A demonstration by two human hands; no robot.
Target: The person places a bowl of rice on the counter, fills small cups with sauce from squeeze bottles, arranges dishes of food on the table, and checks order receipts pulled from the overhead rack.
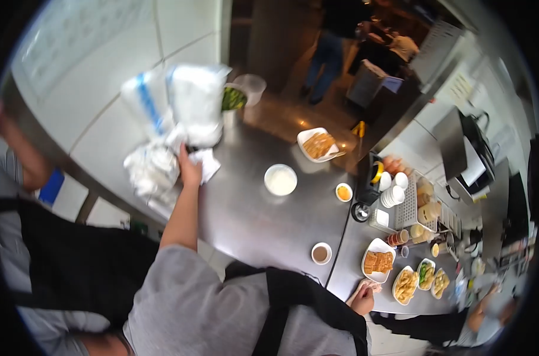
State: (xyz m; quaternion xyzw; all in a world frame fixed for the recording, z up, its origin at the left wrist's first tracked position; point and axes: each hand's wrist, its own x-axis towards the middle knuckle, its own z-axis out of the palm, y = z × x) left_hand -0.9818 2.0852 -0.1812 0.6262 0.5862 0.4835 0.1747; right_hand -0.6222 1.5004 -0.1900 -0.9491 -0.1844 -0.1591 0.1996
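My left hand [190,168] reaches to the white plastic bags [152,168] at the left of the steel counter [240,204]; its fingertips are hidden against the plastic and a white paper piece [208,165]. My right hand [362,301] is at the counter's near edge, its fingers closed on a pale pinkish cloth [369,286]. Just above that hand sits a white dish of browned food [379,261]. A bowl of white contents [280,180] and a small cup of brown sauce [321,254] stand between my hands.
Another food dish [318,145] stands at the back, beside a yellow sauce cup [343,192]. Fries [406,285] and more dishes are at the right, near a basket [413,204]. A co-worker [62,261] stands at the left, another [483,314] at the right.
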